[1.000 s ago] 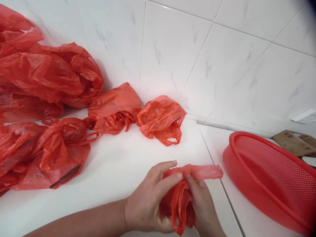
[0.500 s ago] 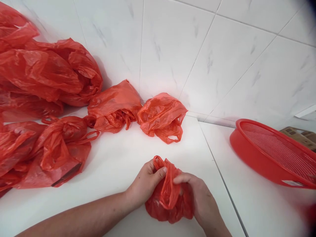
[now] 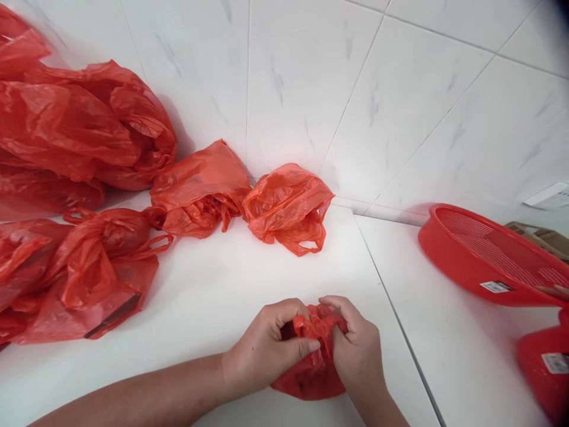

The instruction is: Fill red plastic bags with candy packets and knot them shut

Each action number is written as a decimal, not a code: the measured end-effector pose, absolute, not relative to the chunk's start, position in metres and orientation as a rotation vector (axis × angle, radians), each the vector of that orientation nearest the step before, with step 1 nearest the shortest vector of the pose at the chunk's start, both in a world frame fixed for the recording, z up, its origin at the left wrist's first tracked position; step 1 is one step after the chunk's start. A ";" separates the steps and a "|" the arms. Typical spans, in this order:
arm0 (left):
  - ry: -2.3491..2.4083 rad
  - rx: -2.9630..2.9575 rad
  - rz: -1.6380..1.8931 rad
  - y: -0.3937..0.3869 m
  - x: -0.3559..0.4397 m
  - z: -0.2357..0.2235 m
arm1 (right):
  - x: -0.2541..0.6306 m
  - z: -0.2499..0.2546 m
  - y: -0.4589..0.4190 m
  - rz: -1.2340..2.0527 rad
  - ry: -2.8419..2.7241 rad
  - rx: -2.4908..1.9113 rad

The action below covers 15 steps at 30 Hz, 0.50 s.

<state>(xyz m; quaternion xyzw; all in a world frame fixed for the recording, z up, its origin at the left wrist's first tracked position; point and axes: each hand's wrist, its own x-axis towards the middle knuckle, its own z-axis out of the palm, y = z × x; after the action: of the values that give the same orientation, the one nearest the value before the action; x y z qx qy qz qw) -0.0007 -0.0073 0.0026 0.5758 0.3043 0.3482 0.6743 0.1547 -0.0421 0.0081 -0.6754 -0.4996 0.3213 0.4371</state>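
Observation:
A red plastic bag (image 3: 309, 379) rests on the white table in front of me, rounded at the bottom and gathered at the top. My left hand (image 3: 267, 341) pinches the bag's bunched top from the left, thumb laid across it. From the right, my right hand (image 3: 358, 344) grips the same gathered plastic, fingers curled around it. What the bag contains cannot be made out. Behind it, a crumpled red plastic bag (image 3: 288, 204) with a handle loop lies near the wall, touching another red bag (image 3: 202, 187) on its left.
Large full red bags (image 3: 84, 130) fill the left back, with a knotted one (image 3: 106, 267) before them. At right stands a red mesh-bottomed basket (image 3: 466, 270), with a person's fingers (image 3: 555, 292) at its rim. Another red container (image 3: 542, 367) shows below. A tiled wall (image 3: 302, 83) closes the back.
My hands have drawn the bag's upright handles down and bunched its top together. At right, the basket has shifted and turned, and a second red container has come into clearer view.

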 end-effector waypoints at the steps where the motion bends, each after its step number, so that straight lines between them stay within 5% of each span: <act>1: 0.692 1.380 0.800 -0.008 -0.001 0.002 | 0.156 0.007 -0.042 0.815 -1.263 -1.644; 11: 0.648 1.930 0.945 -0.003 -0.009 -0.007 | 0.174 0.016 -0.041 1.410 -1.075 -1.105; 15: 0.654 2.155 1.009 -0.005 -0.013 -0.003 | 0.186 0.011 -0.036 1.296 -0.908 -1.168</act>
<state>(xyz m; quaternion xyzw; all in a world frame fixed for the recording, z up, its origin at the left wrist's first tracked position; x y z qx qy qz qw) -0.0126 -0.0048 -0.0029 0.8242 0.2500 0.3860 0.3304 0.1856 -0.0360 0.0115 -0.4944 -0.3841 0.5485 0.5542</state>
